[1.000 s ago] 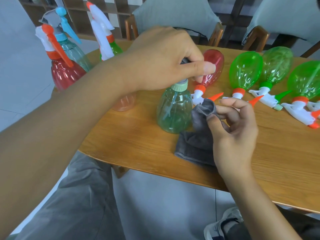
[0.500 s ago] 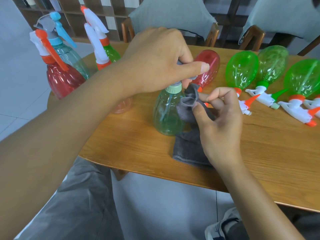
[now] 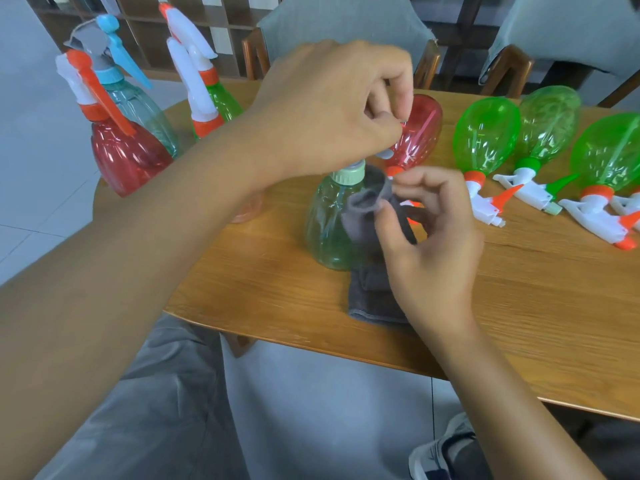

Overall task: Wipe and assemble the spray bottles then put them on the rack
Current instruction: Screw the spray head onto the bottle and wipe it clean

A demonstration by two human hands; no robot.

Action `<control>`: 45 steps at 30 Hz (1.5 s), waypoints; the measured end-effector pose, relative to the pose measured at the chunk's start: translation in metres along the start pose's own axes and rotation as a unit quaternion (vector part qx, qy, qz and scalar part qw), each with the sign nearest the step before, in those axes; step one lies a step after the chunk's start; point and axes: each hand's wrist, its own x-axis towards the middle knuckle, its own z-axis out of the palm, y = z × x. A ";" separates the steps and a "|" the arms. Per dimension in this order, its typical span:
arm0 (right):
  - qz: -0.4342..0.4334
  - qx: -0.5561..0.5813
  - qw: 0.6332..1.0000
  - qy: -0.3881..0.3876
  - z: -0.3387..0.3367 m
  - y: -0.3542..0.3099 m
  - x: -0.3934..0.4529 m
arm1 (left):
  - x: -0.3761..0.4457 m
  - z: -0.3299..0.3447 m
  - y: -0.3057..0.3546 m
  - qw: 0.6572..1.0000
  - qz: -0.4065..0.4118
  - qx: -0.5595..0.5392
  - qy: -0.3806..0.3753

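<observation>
While left hand [image 3: 332,109] grips top — cloth [image 3: 372,216] wipes bottle [image 3: 327,226].

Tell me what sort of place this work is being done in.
Probably a home dining room, or a room furnished like one: a wooden table with cushioned wooden chairs drawn up at its far side, and open wooden shelving behind. The spray bottles lie out on the table.

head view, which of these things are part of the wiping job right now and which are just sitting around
In use:
- pale green bottle, upright on the table
- grey cloth, pinched by the right hand against the bottle
- left hand, gripping the bottle's top

Sitting around:
- red bottle lying down
- three green bottles lying down
- four upright spray bottles at left
- chairs
</observation>
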 end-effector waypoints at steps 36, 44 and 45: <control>0.069 0.006 0.993 -0.095 -0.012 0.006 0.001 | -0.009 0.006 -0.013 0.998 0.013 -0.056 -0.031; 0.051 -0.009 0.993 -0.107 -0.006 0.002 0.009 | -0.011 0.010 -0.012 0.997 -0.012 -0.076 -0.013; 0.045 -0.011 0.993 -0.107 -0.006 0.001 0.009 | -0.012 0.010 -0.011 0.997 -0.011 -0.077 -0.011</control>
